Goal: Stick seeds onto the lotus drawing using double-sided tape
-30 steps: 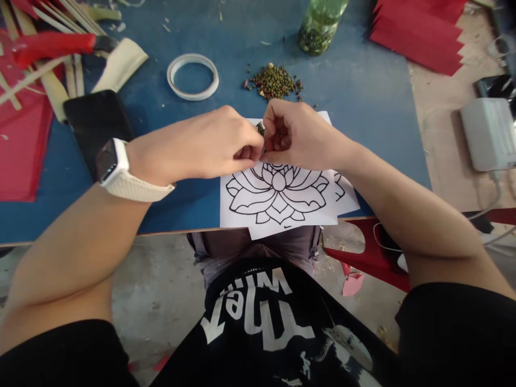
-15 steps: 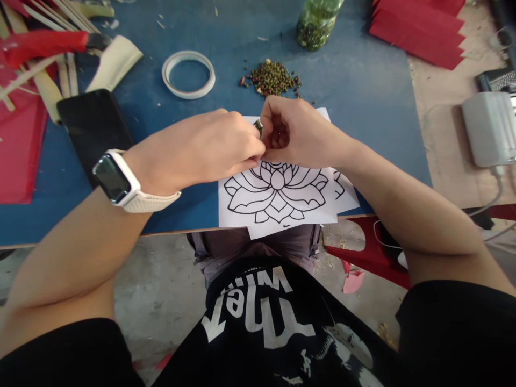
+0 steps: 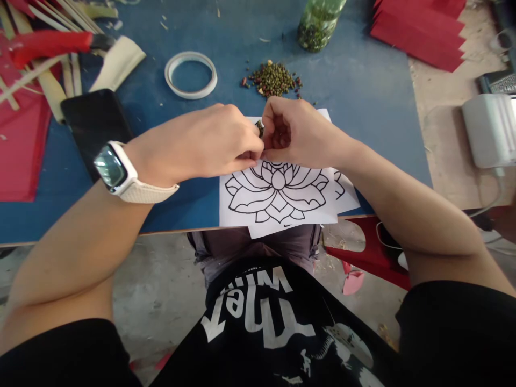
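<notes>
A white sheet with a lotus line drawing [image 3: 278,199] lies at the table's front edge, over other sheets. Above its upper part my left hand [image 3: 217,141] and my right hand [image 3: 296,134] meet, fingertips almost touching. Both hands are closed in a pinch; what sits between the fingertips is hidden or too small to make out. A small patch of dark green beans [image 3: 260,128] shows on the paper between the hands. Just beyond my right hand lies a heap of green and reddish beans [image 3: 274,79].
Behind the heap stands a green bottle of beans [image 3: 318,27]. A tape roll [image 3: 191,95] and a black phone [image 3: 94,126] lie left, near a red-handled tool [image 3: 50,47] and pale strips. Red paper [image 3: 419,32] is at back right, a white charger [image 3: 488,129] at right.
The hands stay together over the drawing, with only a slight shift of my left wrist and fingers. The whole view has moved a little.
</notes>
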Available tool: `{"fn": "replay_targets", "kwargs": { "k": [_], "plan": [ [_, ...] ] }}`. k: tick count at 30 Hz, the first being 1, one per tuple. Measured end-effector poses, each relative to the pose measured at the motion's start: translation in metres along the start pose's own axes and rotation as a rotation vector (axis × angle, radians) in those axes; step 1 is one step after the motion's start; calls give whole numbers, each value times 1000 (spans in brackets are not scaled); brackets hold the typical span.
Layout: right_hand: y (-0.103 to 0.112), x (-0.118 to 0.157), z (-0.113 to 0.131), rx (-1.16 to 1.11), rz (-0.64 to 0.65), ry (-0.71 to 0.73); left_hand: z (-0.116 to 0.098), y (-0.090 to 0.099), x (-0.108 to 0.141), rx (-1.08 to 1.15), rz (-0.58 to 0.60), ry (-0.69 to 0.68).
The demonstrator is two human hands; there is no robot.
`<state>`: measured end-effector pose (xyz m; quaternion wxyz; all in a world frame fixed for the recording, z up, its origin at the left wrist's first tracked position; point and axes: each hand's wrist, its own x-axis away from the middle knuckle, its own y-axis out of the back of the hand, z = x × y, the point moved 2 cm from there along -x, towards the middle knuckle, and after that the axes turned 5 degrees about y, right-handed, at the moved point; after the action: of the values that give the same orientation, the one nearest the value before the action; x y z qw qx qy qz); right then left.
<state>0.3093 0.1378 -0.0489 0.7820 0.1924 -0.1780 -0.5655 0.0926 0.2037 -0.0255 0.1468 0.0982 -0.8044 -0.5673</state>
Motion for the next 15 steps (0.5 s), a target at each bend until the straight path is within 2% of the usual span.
{"fn": "replay_targets", "kwargs": {
  "k": [3,10,15],
  "plan": [
    [0,0,-1,-18,-4,12,0,-2,0,-7,13,18],
    [2,-2,-8,-45,6,78,12,-25,-6,1,-42,46],
    [3,0,-9,0,3,63,4,-11,-6,-29,-11,39]
  ]
}}
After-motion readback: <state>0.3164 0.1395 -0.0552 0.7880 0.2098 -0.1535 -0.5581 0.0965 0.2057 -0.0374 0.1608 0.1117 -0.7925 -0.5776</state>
